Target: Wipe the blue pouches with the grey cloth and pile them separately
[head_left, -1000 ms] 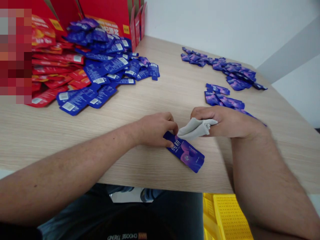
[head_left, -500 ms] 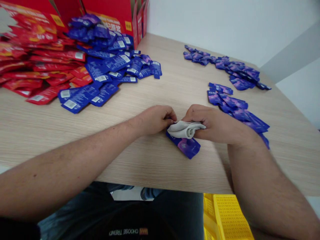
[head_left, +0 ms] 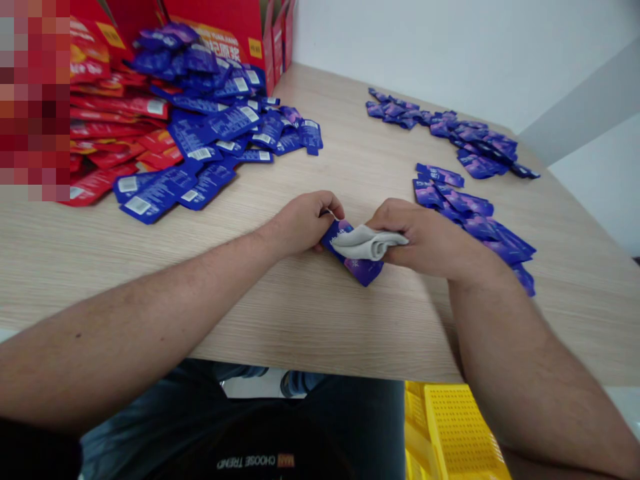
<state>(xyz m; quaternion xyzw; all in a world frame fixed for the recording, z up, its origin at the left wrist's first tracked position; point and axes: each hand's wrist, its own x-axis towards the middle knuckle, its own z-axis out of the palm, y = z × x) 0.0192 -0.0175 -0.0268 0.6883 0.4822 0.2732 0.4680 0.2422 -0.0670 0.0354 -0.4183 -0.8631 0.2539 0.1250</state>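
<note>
Below the near edge of the table (head_left: 300, 327), right of the lap, a yellow crate (head_left: 463, 427) is placed, perhaps to be within easy reach.

Above that edge, around mid-width, a single pouch (head_left: 366, 272) is held slantwise, printed face up. Its upper end is pinched between the thumb and curled fingers of the left hand (head_left: 305, 223), apparently so that it is steadied without its face being covered. Whether it is lifted off the surface cannot be told. A folded grey cloth (head_left: 367, 243) is gripped between the thumb and fingers of the right hand (head_left: 420, 237); its loose end is laid across the middle of the pouch, and the folds presumably give a thicker pad. How firmly it is pressed cannot be seen.

Beyond the right wrist, toward the right edge, a near row (head_left: 473, 207) of pouches is laid overlapping, likely to save room. Toward the left edge, a blue heap (head_left: 235, 127) is piled with mostly barcoded backs up, against a partly masked red heap (head_left: 117, 143); the two colours are mainly grouped apart. Along the far edge a far row (head_left: 450, 133) is strung, seemingly set well clear of the heaps. Behind the heaps, red boxes (head_left: 243, 17) are stood at the far left.
</note>
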